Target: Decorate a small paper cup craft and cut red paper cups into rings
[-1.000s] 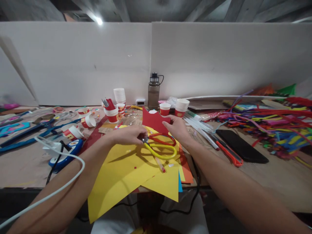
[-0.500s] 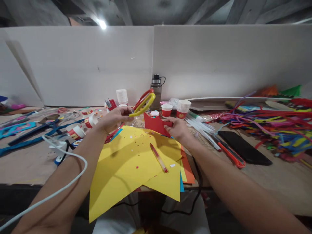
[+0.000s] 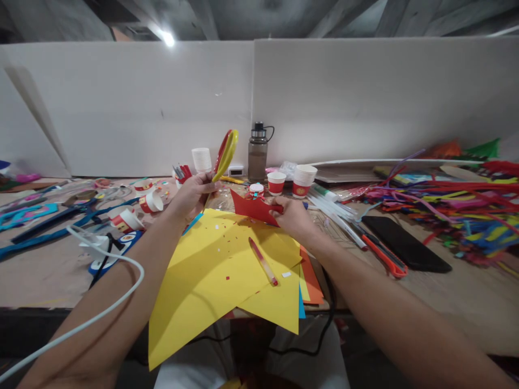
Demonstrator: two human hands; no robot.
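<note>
Nearest, yellow paper sheets [image 3: 203, 292] are spread, with a pen [image 3: 263, 263] laid across them on an eleven-to-five line. Paper scraps are scattered around it. Farther in, a red paper piece [image 3: 253, 209] is held up over the sheets' far edge, pinched at its right end between the thumb and fingers of the right hand [image 3: 292, 215]. From that hand the piece is extended toward nine o'clock, its long axis close to a nine-to-three line, its pointed free corner turned toward ten.

By the left hand [image 3: 197, 193], a pair of scissors [image 3: 226, 155] is gripped, the red and yellow handles raised toward one o'clock; the blades cannot be made out. From this hand the red piece lies between three and four o'clock. The free corner is nearer to it than the pinched end is, and the two are parted by a gap.

Just beyond the red piece, a white-topped round object [image 3: 256, 188] is seen; a paper cup [image 3: 276, 183] is placed at eleven o'clock from the right hand, a cup stack [image 3: 304, 181] at one. Farther back, a water bottle [image 3: 258, 156] is stood upright before the white panel [image 3: 365, 97].
</note>
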